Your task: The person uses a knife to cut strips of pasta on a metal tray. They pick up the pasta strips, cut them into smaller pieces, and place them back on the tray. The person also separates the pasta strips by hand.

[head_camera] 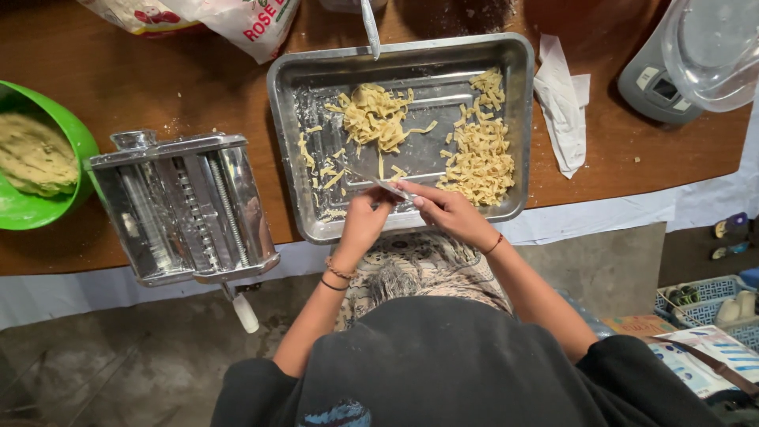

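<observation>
— Where are the hands just now?

— Both meet over the near edge of the steel tray (286,119). The left hand (365,219) and right hand (444,207) are each curled, fingertips pinched on a thin, pale, shiny strip (390,187) stretched between them; whether it is a small blade or a scraper I cannot tell.

— And the noodles?

— Cut noodles lie in two heaps in the tray — a loose nest (377,115) toward the far middle, a longer pile (479,154) along the right side. Stray bits (326,178) are scattered on the left of the tray floor, just beyond the hands.

— So what step is this, by your reading?

— I'd judge it gathering or tidying the cut pieces rather than rolling: the pasta machine (186,207) stands idle at the near edge of the table, left of the tray, its crank untouched, and the green bowl of dough (35,162) sits at the left edge.

— What does the next move ask for?

— Probably a low, flat sweep across the tray floor, gentle enough not to squash the strands, with the fingers kept clear of the strip's edge.
</observation>
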